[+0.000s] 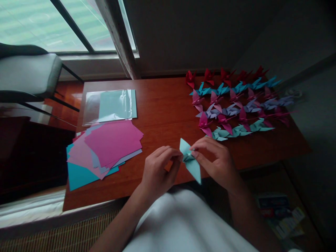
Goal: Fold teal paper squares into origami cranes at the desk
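Observation:
A pale mint paper crane (193,167) with its two wings spread is held between my hands, over the near edge of the table. My left hand (160,166) pinches its left end between thumb and forefinger. On the other side, my right hand (215,159) grips the crane's right end with thumb and fingertips. The pinched ends are mostly covered by my fingers. Just beyond my right hand, a row of mint paper cranes (240,131) stands on the wooden table (162,105).
Rows of red cranes (226,76), blue cranes (236,87), pink, lilac and magenta cranes (203,122) fill the table's right side. Fanned coloured paper sheets (114,141) lie at the left, below a clear packet of mint paper (117,105). A chair (28,75) stands by the window.

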Motion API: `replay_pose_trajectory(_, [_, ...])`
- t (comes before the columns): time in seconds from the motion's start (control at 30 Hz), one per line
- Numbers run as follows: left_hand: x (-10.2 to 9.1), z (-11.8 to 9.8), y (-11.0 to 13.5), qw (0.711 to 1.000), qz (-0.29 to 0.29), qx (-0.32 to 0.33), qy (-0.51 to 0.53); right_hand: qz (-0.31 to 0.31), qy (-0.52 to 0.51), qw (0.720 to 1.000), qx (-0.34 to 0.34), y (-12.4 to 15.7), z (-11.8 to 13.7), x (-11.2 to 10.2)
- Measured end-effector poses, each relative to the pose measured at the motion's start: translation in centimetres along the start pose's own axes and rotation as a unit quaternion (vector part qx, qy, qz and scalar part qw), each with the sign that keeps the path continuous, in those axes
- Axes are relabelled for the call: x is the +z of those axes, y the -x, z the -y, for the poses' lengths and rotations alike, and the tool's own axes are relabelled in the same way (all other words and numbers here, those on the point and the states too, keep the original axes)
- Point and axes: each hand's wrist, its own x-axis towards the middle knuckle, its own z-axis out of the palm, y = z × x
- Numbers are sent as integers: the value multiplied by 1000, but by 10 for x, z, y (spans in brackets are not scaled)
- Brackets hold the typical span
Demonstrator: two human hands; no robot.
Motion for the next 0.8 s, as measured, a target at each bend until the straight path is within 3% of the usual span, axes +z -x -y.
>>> replay_pose_trajectory(0.27, [3, 14, 8, 997, -22, -39, 57, -29, -6, 1000, -6, 1, -4, -2])
replay_pose_trajectory(0.4, [2, 22, 9, 987, -1, -122, 107, -41, 0, 999, -13, 3, -7, -3])
replay_pose_trajectory(0.57, [9, 27, 6, 949, 48, -210, 230, -40, 7, 999, -25, 3, -6, -1])
replay_pose_trajectory(0.7, [13, 29, 6, 928, 53, -220, 296, -46, 0, 999, -21, 3, -7, 0])
replay_pose_trajectory(0.8, [15, 33, 9, 933, 48, -198, 297, -51, 1, 999, -11, 3, -9, 0])
